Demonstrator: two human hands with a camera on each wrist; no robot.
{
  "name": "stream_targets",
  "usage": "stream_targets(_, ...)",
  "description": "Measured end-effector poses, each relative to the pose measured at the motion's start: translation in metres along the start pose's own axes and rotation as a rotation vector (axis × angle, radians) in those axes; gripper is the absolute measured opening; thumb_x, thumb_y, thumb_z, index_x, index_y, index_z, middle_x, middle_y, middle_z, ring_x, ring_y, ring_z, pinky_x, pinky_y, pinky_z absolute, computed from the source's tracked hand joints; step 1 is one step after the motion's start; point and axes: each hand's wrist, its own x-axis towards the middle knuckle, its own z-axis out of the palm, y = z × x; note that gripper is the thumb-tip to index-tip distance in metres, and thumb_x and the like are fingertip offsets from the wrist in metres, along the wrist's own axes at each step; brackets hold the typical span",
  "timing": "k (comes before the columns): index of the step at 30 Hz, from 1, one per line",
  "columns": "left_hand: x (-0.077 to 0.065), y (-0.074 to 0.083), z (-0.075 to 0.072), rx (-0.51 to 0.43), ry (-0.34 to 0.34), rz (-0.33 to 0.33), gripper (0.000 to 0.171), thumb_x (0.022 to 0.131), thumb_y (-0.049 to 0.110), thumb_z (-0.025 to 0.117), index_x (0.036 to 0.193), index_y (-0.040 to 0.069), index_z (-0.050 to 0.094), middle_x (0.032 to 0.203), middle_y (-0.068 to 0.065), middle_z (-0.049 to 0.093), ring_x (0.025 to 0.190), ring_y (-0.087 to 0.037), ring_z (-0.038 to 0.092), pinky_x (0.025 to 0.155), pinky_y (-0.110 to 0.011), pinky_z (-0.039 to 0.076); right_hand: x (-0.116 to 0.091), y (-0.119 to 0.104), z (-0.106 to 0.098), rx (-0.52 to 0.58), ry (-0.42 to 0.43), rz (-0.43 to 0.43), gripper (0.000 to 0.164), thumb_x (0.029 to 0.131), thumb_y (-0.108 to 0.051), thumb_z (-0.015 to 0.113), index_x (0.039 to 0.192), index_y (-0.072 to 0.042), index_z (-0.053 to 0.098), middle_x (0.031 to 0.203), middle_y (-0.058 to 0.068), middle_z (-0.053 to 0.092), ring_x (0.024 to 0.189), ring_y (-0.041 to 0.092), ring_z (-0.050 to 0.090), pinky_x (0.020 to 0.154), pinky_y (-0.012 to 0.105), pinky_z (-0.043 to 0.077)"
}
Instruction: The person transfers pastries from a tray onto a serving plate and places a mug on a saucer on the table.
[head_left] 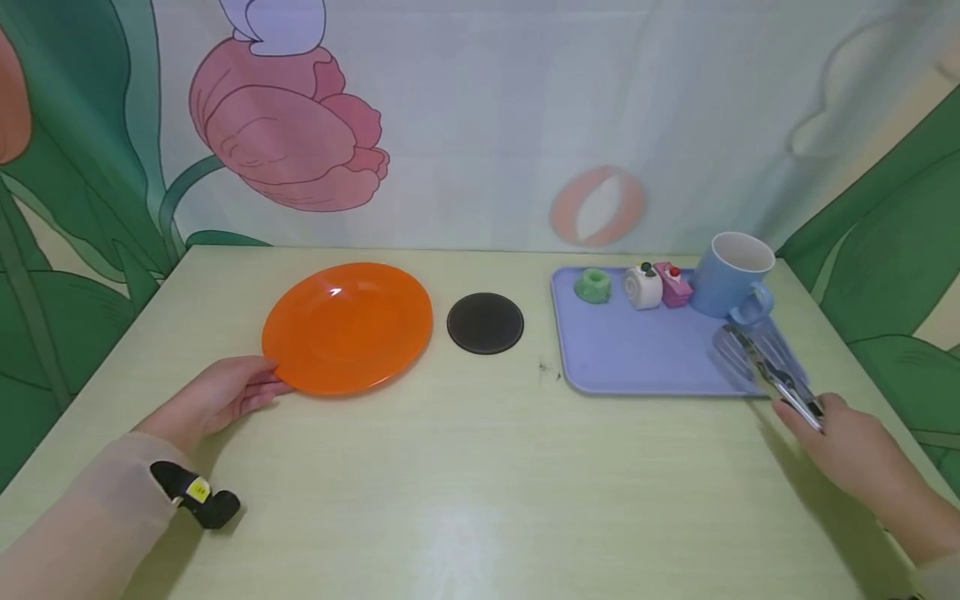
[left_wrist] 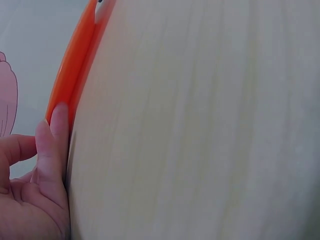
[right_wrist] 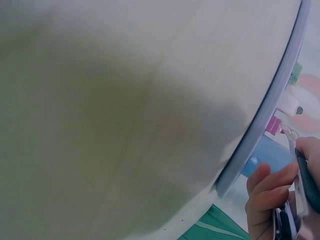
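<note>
My left hand (head_left: 232,390) is at the near left rim of an orange plate (head_left: 348,329), which lies on the table. In the left wrist view the fingers (left_wrist: 59,125) reach under the rim and the thumb side is close above it, pinching the edge. With my right hand (head_left: 851,442) I grip metal tongs (head_left: 780,379), their heads over the right side of a lavender tray (head_left: 637,358). Along the tray's back sit a green ring-shaped cake (head_left: 593,286), a white roll cake (head_left: 643,287) and a pink cake slice (head_left: 672,285).
A blue mug (head_left: 723,279) stands at the tray's back right corner, handle toward me. Between plate and tray lies a black round coaster (head_left: 485,323). A printed curtain (head_left: 465,125) hangs behind the pale table (head_left: 450,467). Dark marks show beside the tray.
</note>
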Motion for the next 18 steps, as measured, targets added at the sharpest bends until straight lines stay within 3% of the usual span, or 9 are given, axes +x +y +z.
stream_targets(12,-0.003,0.000,0.001,-0.008,0.010,0.013,0.059,0.101,0.027,0.040,0.145,-0.005,0.016,0.089,0.005,0.067,0.087,-0.007,0.067,0.079,-0.021,0.051,0.002,-0.007,-0.002,-0.010,-0.010,-0.006,0.070,0.097,-0.050,0.033,0.104,0.020,0.036,0.069,0.013,0.048,0.057,0.024,0.046,0.045,0.033,0.034)
stream_targets(18,-0.002,-0.001,0.002,-0.040,0.002,0.034,0.050,0.101,0.024,0.040,0.138,-0.006,0.027,0.087,0.004,0.067,0.084,-0.007,0.067,0.077,-0.021,0.051,0.004,-0.011,-0.004,-0.018,-0.018,-0.003,0.074,0.097,-0.051,0.033,0.109,0.022,0.033,0.075,0.021,0.052,0.061,0.028,0.049,0.047,0.034,0.036)
